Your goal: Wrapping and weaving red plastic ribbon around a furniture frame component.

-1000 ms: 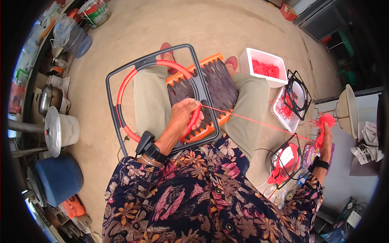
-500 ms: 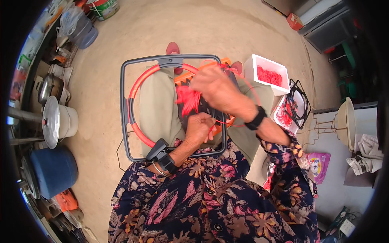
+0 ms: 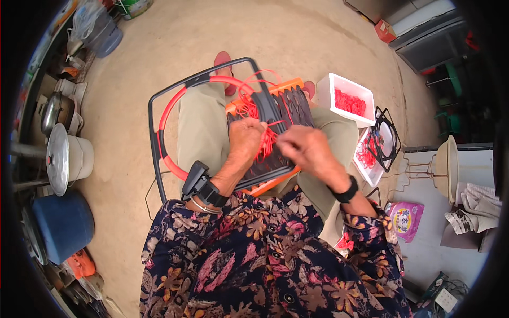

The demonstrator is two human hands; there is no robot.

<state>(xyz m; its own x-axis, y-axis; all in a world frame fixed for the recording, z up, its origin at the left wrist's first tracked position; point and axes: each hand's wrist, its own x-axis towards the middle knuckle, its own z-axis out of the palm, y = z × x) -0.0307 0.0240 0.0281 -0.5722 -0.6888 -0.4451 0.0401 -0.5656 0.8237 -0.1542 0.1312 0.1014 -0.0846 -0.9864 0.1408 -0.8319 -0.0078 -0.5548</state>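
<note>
Across my lap leans a black frame (image 3: 154,135) with an inner ring (image 3: 165,119), much of which is wrapped in red cord. My left hand (image 3: 246,139) is closed at the ring's right side, pinching a strand of red cord (image 3: 277,123). Just to its right, my right hand (image 3: 307,148) has its fingers curled together, apparently on the cord; its fingertips are slightly blurred. A loose bundle of the cord (image 3: 266,146) hangs between the two hands. Beneath lies an orange-edged piece (image 3: 286,85) with dark mesh-like strips (image 3: 302,108).
At my right stand a white foam box (image 3: 331,95) of red cord and a white tray (image 3: 374,172) with more cord and a black frame (image 3: 383,139). A purple bag (image 3: 405,220) lies nearby. To the left are a lidded pot (image 3: 79,159) and a blue bucket (image 3: 63,225).
My right hand has come down and nearer, and the cord bundle dropped between my hands. My left hand has risen. The frame has tilted and shifted left.
</note>
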